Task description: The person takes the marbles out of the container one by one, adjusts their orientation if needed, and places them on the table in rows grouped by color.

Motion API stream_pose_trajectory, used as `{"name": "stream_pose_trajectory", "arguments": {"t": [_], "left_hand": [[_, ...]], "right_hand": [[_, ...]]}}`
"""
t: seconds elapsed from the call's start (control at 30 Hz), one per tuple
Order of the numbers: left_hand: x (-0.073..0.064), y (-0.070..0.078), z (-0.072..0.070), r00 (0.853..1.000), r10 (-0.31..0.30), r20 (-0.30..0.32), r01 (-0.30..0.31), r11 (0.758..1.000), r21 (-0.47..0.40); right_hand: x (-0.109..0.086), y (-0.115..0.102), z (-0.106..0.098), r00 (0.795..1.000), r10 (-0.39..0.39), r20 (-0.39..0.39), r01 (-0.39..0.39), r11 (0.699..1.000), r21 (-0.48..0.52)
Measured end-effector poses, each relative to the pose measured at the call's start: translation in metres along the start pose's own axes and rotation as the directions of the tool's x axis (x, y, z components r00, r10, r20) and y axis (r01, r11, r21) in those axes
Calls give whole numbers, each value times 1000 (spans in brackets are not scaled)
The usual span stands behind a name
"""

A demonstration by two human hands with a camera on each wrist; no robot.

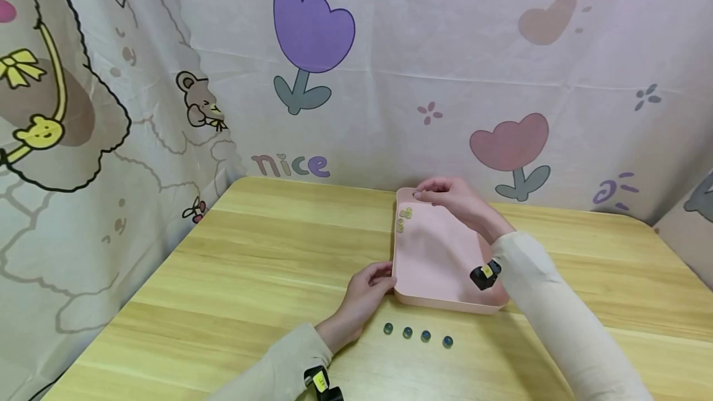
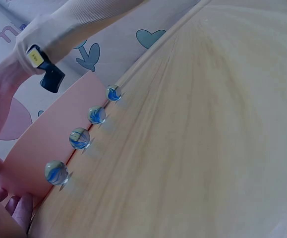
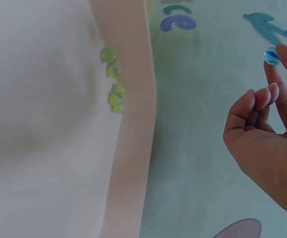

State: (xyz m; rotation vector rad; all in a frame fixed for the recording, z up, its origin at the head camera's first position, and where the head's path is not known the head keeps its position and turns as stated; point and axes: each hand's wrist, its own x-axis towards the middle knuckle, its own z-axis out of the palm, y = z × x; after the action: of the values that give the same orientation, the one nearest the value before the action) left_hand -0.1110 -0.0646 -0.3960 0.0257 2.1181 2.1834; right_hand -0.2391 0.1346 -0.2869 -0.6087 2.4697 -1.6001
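Note:
My right hand is over the far left corner of a shallow pink tray. It pinches a clear marble with blue swirls between thumb and index finger, the other fingers folded in. Several yellow-green marbles lie inside the tray along its left wall. At the near left corner, my left hand rests its loosely bent fingers against the tray's outer wall. A row of several blue-swirled glass marbles sits on the table before the tray's near wall, to the right of that hand.
The tray stands on a light wood-grain table, near its far edge. Behind it hangs a printed cloth with tulips and hearts, which continues down the left side. Black wrist cameras are strapped over both pale sleeves.

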Motion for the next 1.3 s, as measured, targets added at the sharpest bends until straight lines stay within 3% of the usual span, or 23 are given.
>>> {"name": "stream_pose_trajectory", "arguments": {"t": [0.5,0.77,1.3], "left_hand": [[3,0,2,1000,-7,-2,7,1000,-1],[5,-1,2,1000,-17,-6,17,1000,4],[3,-2,1,1000,-19,-14,19,1000,13]], "right_hand": [[-38,-3,5,998,-51,-47,52,999,13],[-51,7,8,977,-197,-76,198,980,8],[-67,9,11,995,-94,-40,97,993,64]]}}
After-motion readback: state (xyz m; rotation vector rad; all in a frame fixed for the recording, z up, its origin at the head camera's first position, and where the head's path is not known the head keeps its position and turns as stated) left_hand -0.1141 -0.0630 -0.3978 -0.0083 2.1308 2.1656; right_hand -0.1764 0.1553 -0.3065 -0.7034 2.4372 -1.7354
